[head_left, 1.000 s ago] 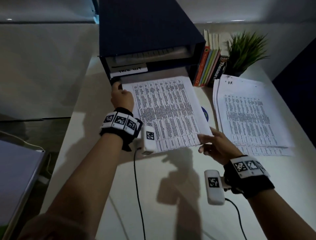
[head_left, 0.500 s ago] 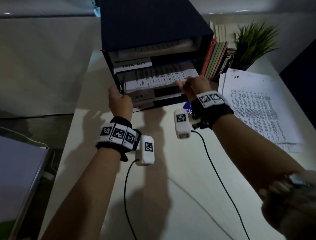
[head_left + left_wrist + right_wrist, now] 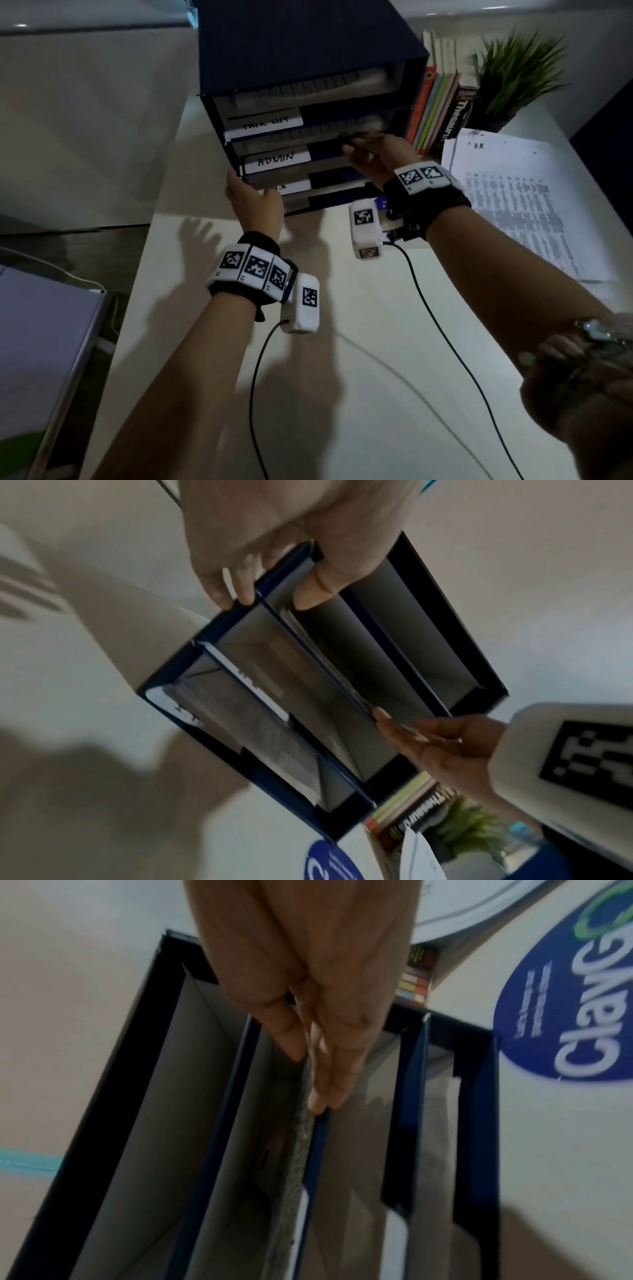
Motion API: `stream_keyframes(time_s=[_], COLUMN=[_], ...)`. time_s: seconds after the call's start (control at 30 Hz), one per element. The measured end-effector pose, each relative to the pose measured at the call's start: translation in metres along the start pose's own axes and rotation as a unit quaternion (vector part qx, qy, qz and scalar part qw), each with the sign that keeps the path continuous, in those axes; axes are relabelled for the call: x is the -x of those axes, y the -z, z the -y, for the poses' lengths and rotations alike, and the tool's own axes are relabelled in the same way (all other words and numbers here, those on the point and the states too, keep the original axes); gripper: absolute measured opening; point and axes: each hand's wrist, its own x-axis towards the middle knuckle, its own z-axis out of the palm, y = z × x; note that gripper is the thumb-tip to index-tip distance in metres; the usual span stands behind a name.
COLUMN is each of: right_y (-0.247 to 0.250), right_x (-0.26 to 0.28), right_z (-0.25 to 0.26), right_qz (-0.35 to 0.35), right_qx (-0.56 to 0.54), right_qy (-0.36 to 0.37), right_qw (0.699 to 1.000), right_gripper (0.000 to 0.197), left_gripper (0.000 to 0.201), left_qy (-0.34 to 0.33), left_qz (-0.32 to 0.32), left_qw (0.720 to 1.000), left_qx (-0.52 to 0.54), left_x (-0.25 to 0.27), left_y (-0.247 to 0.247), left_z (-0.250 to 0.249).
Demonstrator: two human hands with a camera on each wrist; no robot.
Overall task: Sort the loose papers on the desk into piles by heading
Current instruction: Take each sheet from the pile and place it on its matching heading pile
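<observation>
We steady the blue tray organiser [image 3: 308, 44] with our left hand [image 3: 255, 202], fingers gripping its lower front corner so it cannot slide. Our right hand [image 3: 373, 150], fingers straight, presses the printed sheets [image 3: 325, 132] home above the ADMIN label [image 3: 275, 159]; the H.R pile [image 3: 513, 192] lies beside.

I see printed white sheets [image 3: 318, 132] lying flat inside my dark blue organiser's slot above its "ADMIN" label; a white "H.R" paper pile [image 3: 520, 205] lies on the desk's right.
</observation>
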Motion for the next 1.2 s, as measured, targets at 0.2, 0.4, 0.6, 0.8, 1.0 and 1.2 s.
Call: stream_keyframes(time_s=[0.2, 0.4, 0.6, 0.8, 1.0, 1.2], right_y=[0.089, 0.221, 0.334, 0.378, 0.373, 0.374], right_x=[0.018, 0.027, 0.024, 0.019, 0.006, -0.017], right_z=[0.008, 0.034, 0.038, 0.033, 0.023, 0.028], right_qz=[-0.036, -0.159, -0.240, -0.249, -0.236, -0.189], right_qx=[0.118, 0.226, 0.487, 0.564, 0.576, 0.416], right_qy=[0.017, 0.018, -0.031, -0.119, -0.076, -0.078], right_qw=[0.992, 0.961, 0.839, 0.778, 0.779, 0.886], right_gripper=[0.028, 0.028, 0.019, 0.059, 0.076, 0.050], left_gripper=[0.054, 0.031, 0.050, 0.077, 0.075, 0.076], left_qy=[-0.009, -0.034, -0.021, -0.083, -0.132, -0.149], left_qz=[0.063, 0.231, 0.323, 0.348, 0.341, 0.340], left_qw=[0.998, 0.953, 0.895, 0.808, 0.770, 0.764], left_qx=[-0.021, -0.193, -0.309, -0.468, -0.523, -0.527], left_x=[0.044, 0.094, 0.154, 0.174, 0.172, 0.172], left_y=[-0.064, -0.154, -0.224, -0.248, -0.250, -0.249], left_z=[-0.009, -0.001, 0.025, 0.057, 0.058, 0.052])
